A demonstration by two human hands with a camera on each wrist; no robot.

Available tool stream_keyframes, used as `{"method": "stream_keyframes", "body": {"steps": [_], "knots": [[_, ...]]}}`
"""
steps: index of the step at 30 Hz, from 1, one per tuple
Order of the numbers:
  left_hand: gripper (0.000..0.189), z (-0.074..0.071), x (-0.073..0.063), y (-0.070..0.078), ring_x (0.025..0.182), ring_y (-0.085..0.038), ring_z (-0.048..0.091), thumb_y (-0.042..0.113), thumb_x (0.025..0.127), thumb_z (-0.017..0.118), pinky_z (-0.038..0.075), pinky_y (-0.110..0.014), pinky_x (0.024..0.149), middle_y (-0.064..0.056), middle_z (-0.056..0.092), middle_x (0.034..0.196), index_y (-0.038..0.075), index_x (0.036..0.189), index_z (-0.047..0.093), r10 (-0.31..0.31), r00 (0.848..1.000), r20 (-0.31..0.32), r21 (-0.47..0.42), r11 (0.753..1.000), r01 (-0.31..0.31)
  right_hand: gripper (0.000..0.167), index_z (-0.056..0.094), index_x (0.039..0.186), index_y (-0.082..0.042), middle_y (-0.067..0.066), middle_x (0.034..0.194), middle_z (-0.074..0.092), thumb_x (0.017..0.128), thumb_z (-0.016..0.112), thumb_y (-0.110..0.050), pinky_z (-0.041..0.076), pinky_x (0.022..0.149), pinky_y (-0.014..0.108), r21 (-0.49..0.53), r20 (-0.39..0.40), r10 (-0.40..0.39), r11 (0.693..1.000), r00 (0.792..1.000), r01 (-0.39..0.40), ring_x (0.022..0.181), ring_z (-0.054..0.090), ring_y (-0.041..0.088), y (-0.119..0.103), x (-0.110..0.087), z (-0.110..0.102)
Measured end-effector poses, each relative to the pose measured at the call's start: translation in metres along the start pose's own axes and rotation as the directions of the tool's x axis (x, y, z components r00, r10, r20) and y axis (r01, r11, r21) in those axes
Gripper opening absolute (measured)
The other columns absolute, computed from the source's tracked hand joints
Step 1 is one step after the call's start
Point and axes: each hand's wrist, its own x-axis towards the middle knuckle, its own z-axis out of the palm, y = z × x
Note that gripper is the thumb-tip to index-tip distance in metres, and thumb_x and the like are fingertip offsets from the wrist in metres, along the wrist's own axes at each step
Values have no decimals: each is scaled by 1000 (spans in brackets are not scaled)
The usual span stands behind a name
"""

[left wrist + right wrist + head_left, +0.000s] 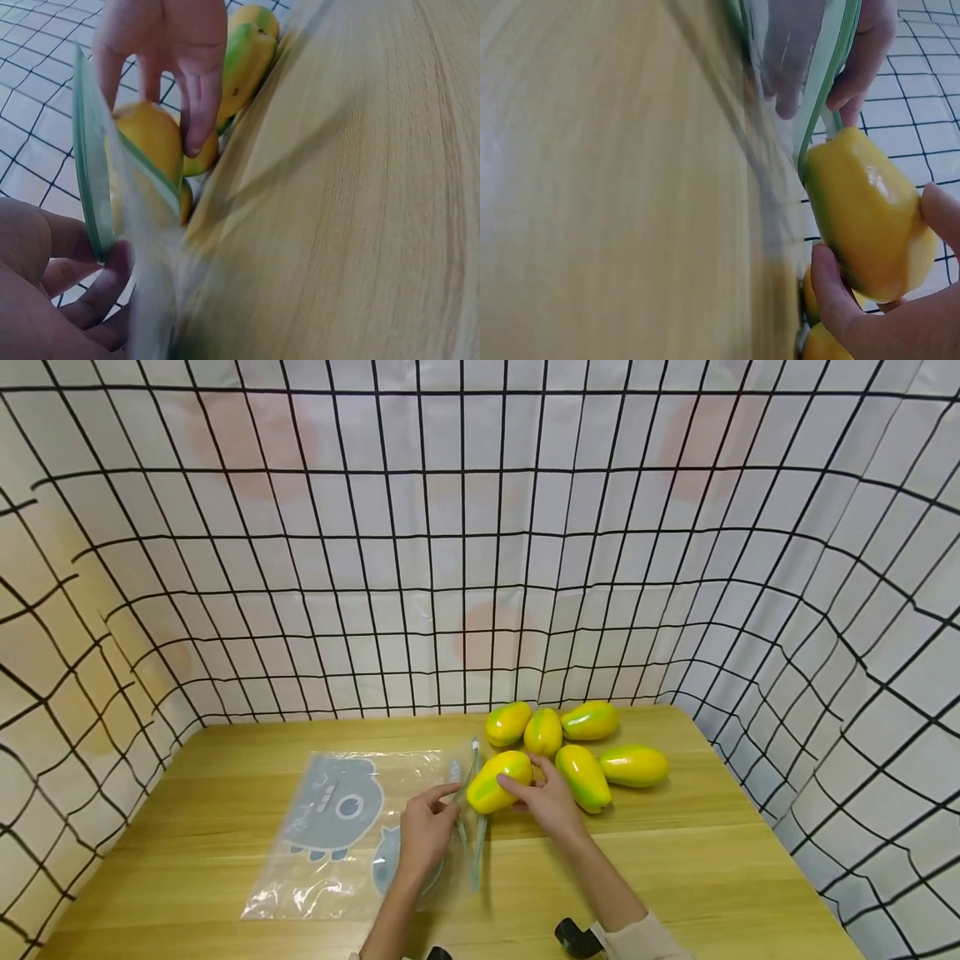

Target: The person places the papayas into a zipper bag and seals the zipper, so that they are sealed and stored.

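A yellow papaya [493, 783] with a green streak is gripped by my right hand [555, 806], thumb on its near side. Its narrower end points left, right at the mouth of a clear zip bag [337, 885] printed with blue-grey cartoon figures. My left hand [429, 831] pinches one edge of that mouth. In the left wrist view, the green zip strip [88, 165] stands apart from the other edge, so the mouth is spread. The right wrist view has the papaya [870, 217] between thumb and fingers, its tip overlapping the green strip.
Several more papayas [583, 777] lie in a group at the back right of the wooden table [697, 877], close beyond my right hand. Black wire mesh [465, 560] over a pale sheet stands along the back and sides.
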Motion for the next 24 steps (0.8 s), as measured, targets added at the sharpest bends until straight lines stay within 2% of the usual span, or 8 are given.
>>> {"method": "stream_keyframes", "body": {"steps": [9, 15, 18, 21, 24], "knots": [[35, 0, 1, 2, 56, -13, 51, 6, 86, 65, 43, -25, 49, -7, 70, 78, 14, 118, 77, -33, 999, 5, 1, 999, 33, 79, 45, 151, -11, 19, 129, 64, 85, 81, -37, 57, 90, 42, 11, -27, 28, 1000, 999, -28, 98, 66, 20, 7, -1, 3], [38, 1, 1, 1, 62, -14, 58, 5, 87, 65, 47, -27, 53, -9, 72, 83, 8, 124, 72, -64, 998, -1, -18, 998, 64, 78, 45, 151, -9, 20, 132, 61, 85, 81, -30, 56, 91, 44, 56, -21, 58, 997, 998, -57, 99, 66, 21, 7, -2, 5], [34, 1, 0, 0, 65, -13, 60, 6, 87, 68, 48, -26, 56, -9, 73, 84, 4, 120, 73, -71, 997, -15, -50, 996, 70, 77, 45, 151, -10, 21, 135, 59, 85, 80, -29, 56, 92, 44, 79, -13, 76, 994, 997, -75, 99, 66, 21, 7, -2, 6], [26, 1, 1, 0, 66, -13, 60, 7, 88, 71, 48, -25, 57, -10, 74, 84, 4, 112, 77, -67, 997, -23, -66, 996, 66, 76, 45, 151, -11, 21, 137, 57, 85, 80, -28, 56, 92, 44, 87, -5, 84, 993, 996, -83, 99, 66, 22, 7, -2, 6], [25, 1, 1, 2, 68, -12, 58, 8, 88, 72, 48, -24, 58, -9, 74, 84, 5, 111, 78, -62, 998, -30, -61, 996, 60, 75, 46, 150, -11, 21, 136, 57, 85, 80, -26, 57, 90, 43, 90, -11, 84, 993, 996, -83, 98, 65, 22, 7, -1, 7]]}}
